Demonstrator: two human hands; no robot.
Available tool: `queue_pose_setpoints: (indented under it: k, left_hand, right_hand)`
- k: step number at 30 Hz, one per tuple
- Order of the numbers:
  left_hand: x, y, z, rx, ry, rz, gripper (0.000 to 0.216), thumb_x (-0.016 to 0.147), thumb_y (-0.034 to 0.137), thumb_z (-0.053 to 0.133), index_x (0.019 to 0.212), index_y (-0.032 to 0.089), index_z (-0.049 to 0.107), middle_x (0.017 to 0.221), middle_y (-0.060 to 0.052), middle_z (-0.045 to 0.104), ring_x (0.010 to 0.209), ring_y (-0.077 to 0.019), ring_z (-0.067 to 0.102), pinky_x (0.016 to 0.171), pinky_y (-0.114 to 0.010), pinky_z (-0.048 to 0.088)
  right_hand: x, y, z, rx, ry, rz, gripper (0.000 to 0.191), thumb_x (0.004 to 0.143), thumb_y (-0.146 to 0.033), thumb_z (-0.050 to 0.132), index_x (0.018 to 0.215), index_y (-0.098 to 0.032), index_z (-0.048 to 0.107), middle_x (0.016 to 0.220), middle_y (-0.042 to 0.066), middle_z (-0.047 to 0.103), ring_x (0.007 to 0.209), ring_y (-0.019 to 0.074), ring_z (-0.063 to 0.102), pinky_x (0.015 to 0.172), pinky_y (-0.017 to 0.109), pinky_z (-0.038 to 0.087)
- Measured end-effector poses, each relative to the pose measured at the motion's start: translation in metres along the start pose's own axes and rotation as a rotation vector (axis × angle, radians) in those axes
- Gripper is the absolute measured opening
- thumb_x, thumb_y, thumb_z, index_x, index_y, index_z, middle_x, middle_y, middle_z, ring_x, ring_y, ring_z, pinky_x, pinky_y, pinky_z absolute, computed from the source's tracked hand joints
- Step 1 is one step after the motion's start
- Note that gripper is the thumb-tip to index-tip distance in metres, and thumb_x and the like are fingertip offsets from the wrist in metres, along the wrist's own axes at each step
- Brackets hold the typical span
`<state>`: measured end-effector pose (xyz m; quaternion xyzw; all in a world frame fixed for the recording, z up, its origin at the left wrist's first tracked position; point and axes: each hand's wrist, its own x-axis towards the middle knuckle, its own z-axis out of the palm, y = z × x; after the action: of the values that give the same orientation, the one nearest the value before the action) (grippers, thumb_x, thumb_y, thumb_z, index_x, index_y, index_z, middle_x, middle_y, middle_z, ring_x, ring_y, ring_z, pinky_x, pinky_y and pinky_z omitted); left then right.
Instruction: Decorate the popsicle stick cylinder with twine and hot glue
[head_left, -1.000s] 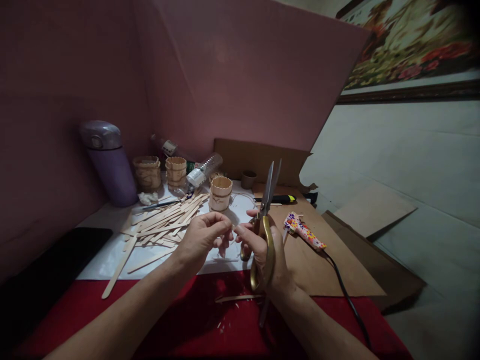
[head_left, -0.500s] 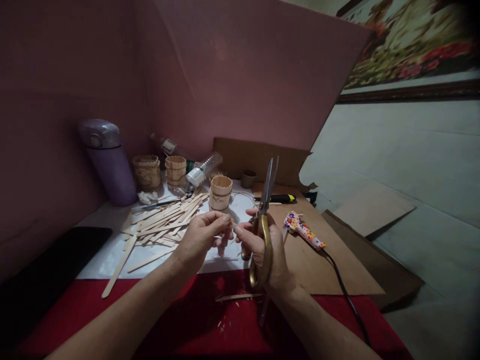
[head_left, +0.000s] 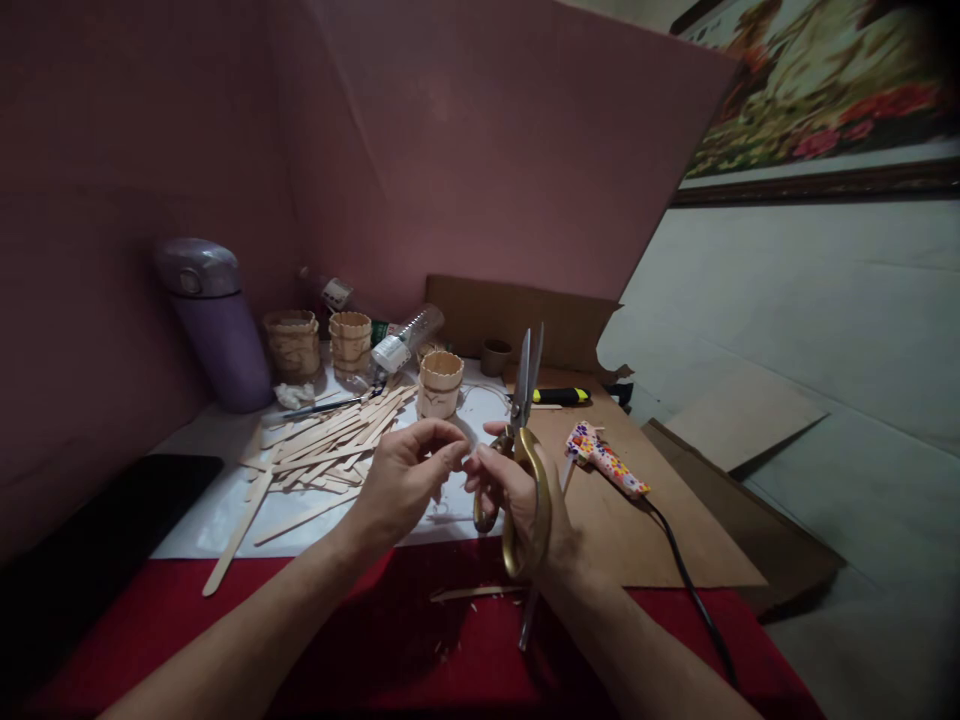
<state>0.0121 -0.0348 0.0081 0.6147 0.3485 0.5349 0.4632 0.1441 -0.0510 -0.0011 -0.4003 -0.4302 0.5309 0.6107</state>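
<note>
In my right hand [head_left: 541,505] is a pair of scissors [head_left: 527,385] with brass-coloured handles, its blades pointing up and slightly apart. The thumb and forefinger of that hand also come together close to my left fingertips. My left hand [head_left: 409,475] is closed in a pinch; anything between its fingers is too small to make out. Just behind both hands stands a small cup made of wooden sticks [head_left: 440,385], with a scalloped rim and twine around it. A loose pile of flat wooden sticks [head_left: 337,440] lies left of my left hand.
A flower-patterned glue gun [head_left: 604,460] with a black cord lies on the cardboard [head_left: 660,545] at right. Behind it is a black and yellow cutter [head_left: 562,397]. Two more stick cups [head_left: 351,347], a clear bottle [head_left: 409,338] and a purple flask [head_left: 217,330] stand or lie back left.
My two hands have drawn slightly apart at the fingertips. The scissors have tilted and shifted a little, and the small pale piece seen between my fingers no longer shows clearly.
</note>
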Motion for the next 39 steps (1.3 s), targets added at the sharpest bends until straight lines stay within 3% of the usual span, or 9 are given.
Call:
queue_pose_setpoints:
  k: [3, 6, 12, 17, 20, 23, 27, 33, 39]
  left_hand:
    - [-0.003, 0.0, -0.001, 0.271, 0.008, 0.263, 0.012, 0.08, 0.027, 0.063, 0.073, 0.021, 0.071, 0.069, -0.005, 0.065, 0.065, -0.0154, 0.056, 0.065, -0.026, 0.044]
    - [-0.004, -0.001, -0.005, 0.533, -0.054, 0.434, 0.018, 0.083, 0.025, 0.057, 0.081, 0.025, 0.075, 0.072, -0.007, 0.065, 0.069, -0.0172, 0.055, 0.068, -0.028, 0.042]
    - [-0.002, -0.001, -0.012, 0.873, -0.146, 0.64, 0.03, 0.088, 0.018, 0.047, 0.092, 0.028, 0.075, 0.074, -0.008, 0.065, 0.07, -0.0177, 0.053, 0.066, -0.028, 0.04]
    - [-0.001, 0.003, -0.013, 0.888, -0.167, 0.684, 0.025, 0.086, 0.019, 0.051, 0.094, 0.026, 0.074, 0.079, -0.008, 0.066, 0.071, -0.0178, 0.054, 0.065, -0.029, 0.04]
    - [-0.002, 0.004, -0.01, 0.699, -0.088, 0.539, 0.016, 0.084, 0.026, 0.058, 0.093, 0.022, 0.071, 0.084, -0.008, 0.067, 0.076, -0.0183, 0.058, 0.067, -0.028, 0.044]
    - [-0.001, 0.003, -0.008, 0.395, 0.01, 0.176, 0.02, 0.085, 0.034, 0.057, 0.079, 0.017, 0.066, 0.072, -0.006, 0.063, 0.061, -0.015, 0.056, 0.053, -0.025, 0.044]
    - [0.002, 0.001, -0.006, 0.005, -0.151, -0.256, 0.032, 0.079, 0.044, 0.061, 0.07, 0.014, 0.062, 0.068, -0.006, 0.063, 0.05, -0.0122, 0.051, 0.04, -0.023, 0.042]
    - [0.003, -0.003, -0.006, -0.17, -0.237, -0.39, 0.029, 0.072, 0.039, 0.071, 0.07, 0.011, 0.066, 0.067, -0.006, 0.065, 0.05, -0.0103, 0.053, 0.039, -0.02, 0.042]
    - [0.002, -0.008, -0.004, -0.221, -0.177, -0.404, 0.028, 0.072, 0.037, 0.072, 0.063, 0.011, 0.063, 0.061, -0.004, 0.063, 0.042, -0.0076, 0.049, 0.038, -0.02, 0.041]
  right_hand:
    - [0.003, 0.005, -0.005, 0.103, -0.054, 0.051, 0.04, 0.076, -0.037, 0.066, 0.105, -0.02, 0.046, 0.06, -0.004, 0.06, 0.038, 0.0089, 0.046, 0.034, 0.019, 0.037]
    - [0.004, 0.005, -0.007, 0.191, -0.078, 0.106, 0.038, 0.074, -0.033, 0.069, 0.104, -0.019, 0.05, 0.056, -0.005, 0.057, 0.042, 0.0089, 0.048, 0.039, 0.019, 0.038]
    - [0.005, -0.004, -0.004, 0.267, -0.039, 0.24, 0.043, 0.06, -0.018, 0.073, 0.098, -0.018, 0.054, 0.052, -0.007, 0.055, 0.04, 0.0076, 0.045, 0.039, 0.018, 0.033]
    - [0.009, -0.004, -0.004, 0.255, 0.001, 0.151, 0.048, 0.061, -0.019, 0.072, 0.103, -0.019, 0.05, 0.053, -0.007, 0.056, 0.041, 0.0072, 0.045, 0.039, 0.017, 0.032]
    - [0.01, -0.004, -0.006, 0.209, 0.031, 0.077, 0.049, 0.063, -0.021, 0.073, 0.105, -0.021, 0.048, 0.056, -0.007, 0.056, 0.043, 0.0076, 0.048, 0.04, 0.016, 0.033]
    - [0.009, -0.006, -0.006, 0.092, 0.06, -0.02, 0.047, 0.064, -0.023, 0.073, 0.103, -0.021, 0.048, 0.059, -0.008, 0.056, 0.045, 0.0086, 0.05, 0.041, 0.018, 0.035]
    - [0.005, -0.01, -0.004, -0.103, 0.061, -0.148, 0.04, 0.067, -0.024, 0.07, 0.101, -0.021, 0.048, 0.062, -0.008, 0.054, 0.047, 0.0085, 0.05, 0.042, 0.019, 0.038]
    - [0.0, -0.012, 0.0, -0.206, 0.073, -0.22, 0.036, 0.07, -0.023, 0.066, 0.1, -0.022, 0.047, 0.062, -0.01, 0.051, 0.045, 0.0064, 0.048, 0.041, 0.018, 0.039]
    - [0.001, -0.007, 0.001, -0.205, 0.055, -0.29, 0.035, 0.071, -0.023, 0.065, 0.101, -0.023, 0.046, 0.061, -0.009, 0.053, 0.045, 0.007, 0.049, 0.039, 0.017, 0.037]
